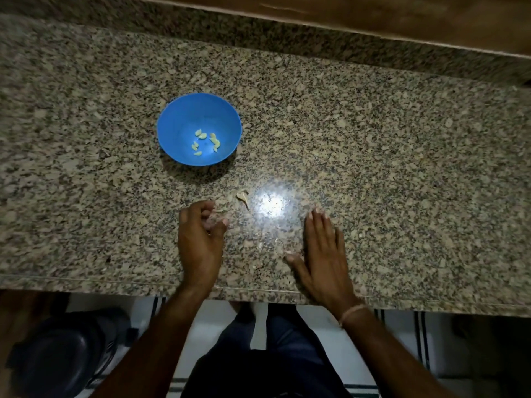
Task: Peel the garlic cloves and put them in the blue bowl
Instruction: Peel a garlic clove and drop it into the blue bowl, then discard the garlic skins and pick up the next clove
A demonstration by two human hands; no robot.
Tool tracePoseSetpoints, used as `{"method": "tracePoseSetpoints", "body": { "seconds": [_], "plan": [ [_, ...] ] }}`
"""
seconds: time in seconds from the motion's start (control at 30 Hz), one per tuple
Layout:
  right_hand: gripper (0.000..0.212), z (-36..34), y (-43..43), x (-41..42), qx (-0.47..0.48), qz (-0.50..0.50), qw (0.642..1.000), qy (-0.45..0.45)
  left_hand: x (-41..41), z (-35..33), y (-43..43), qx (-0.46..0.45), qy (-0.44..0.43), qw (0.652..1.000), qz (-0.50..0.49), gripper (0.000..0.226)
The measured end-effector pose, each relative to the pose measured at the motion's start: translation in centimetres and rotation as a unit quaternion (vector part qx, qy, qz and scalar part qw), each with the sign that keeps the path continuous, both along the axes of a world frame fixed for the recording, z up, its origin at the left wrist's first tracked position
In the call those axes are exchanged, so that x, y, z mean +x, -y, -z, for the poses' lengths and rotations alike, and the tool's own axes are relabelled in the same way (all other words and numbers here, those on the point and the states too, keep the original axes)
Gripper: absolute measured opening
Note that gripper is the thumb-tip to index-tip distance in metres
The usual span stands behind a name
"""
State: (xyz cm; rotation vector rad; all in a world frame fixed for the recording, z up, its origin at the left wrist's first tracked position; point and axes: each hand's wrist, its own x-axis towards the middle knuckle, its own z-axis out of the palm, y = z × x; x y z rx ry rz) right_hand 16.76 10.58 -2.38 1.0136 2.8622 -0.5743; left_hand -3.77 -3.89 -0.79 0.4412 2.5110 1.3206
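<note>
Speckled granite counter [373,145], polished and glaring under the light, makes a hard, flat workbench. Blue bowl [172,122], smooth plastic, sits just past the hands, within easy dropping reach, peeled cloves [205,143] pale and curved inside. Right hand [323,254] lies flat, fingers open, empty. Left hand [199,237] is loosely curled; whether it holds anything, I cannot tell. One papery unpeeled clove [242,196] waits just beyond it.
</note>
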Motion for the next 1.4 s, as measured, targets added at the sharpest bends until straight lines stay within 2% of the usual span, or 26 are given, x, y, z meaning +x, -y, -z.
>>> {"method": "tracePoseSetpoints", "body": {
  "seconds": [0.07, 0.2, 0.3, 0.43, 0.57, 0.67, 0.87, 1.1, 1.2, 1.33, 1.4],
  "plan": [
    [0.087, 0.6, 0.8, 0.3, 0.022, 0.004, 0.999, 0.037, 1.5, -0.2, 0.5, -0.004, -0.009, 0.999, 0.032, 0.034],
    [0.083, 0.4, 2.5, -2.5, 0.021, -0.017, 0.998, 0.056, 5.2, -0.1, 0.2, -0.033, -0.028, 0.986, 0.162, 0.041],
    [0.077, 0.1, 2.5, -4.2, -0.009, -0.058, 0.998, 0.019, 5.3, 0.4, -0.9, -0.058, -0.055, 0.977, 0.2, 0.048],
    [0.076, -0.7, 1.4, -1.7, -0.048, -0.007, 0.998, -0.028, 4.8, 0.3, -1.8, -0.041, -0.085, 0.966, 0.239, 0.039],
    [0.074, -0.3, 0.7, 1.1, -0.019, 0.022, 0.999, -0.041, 4.8, 0.5, -2.7, -0.039, -0.091, 0.97, 0.223, 0.021],
    [0.071, -0.8, 0.9, 0.7, -0.025, 0.033, 0.99, -0.132, 4.8, 0.5, -3.4, -0.057, -0.129, 0.967, 0.211, 0.011],
    [0.043, -0.4, 1.2, -2.3, -0.123, 0.024, 0.974, -0.187, 5.1, 0.7, -4.6, -0.133, -0.149, 0.965, 0.172, 0.023],
    [0.035, -0.9, -0.2, -7.0, -0.177, 0.005, 0.962, -0.209, 6.6, -0.4, -2.8, -0.078, -0.098, 0.991, 0.047, 0.024],
    [0.045, -0.7, -2.0, -5.8, -0.167, -0.004, 0.967, -0.193, 7.0, -0.6, -2.4, -0.057, -0.078, 0.995, 0.017, 0.027],
    [0.072, -1.7, -2.5, -5.3, -0.142, -0.104, 0.975, -0.135, 7.5, -0.6, -2.4, -0.046, -0.066, 0.997, -0.006, 0.029],
    [0.063, -1.8, -1.6, -6.0, -0.139, -0.123, 0.971, -0.147, 7.6, -0.4, -2.5, -0.048, -0.053, 0.997, -0.025, 0.026]
  ]
}}
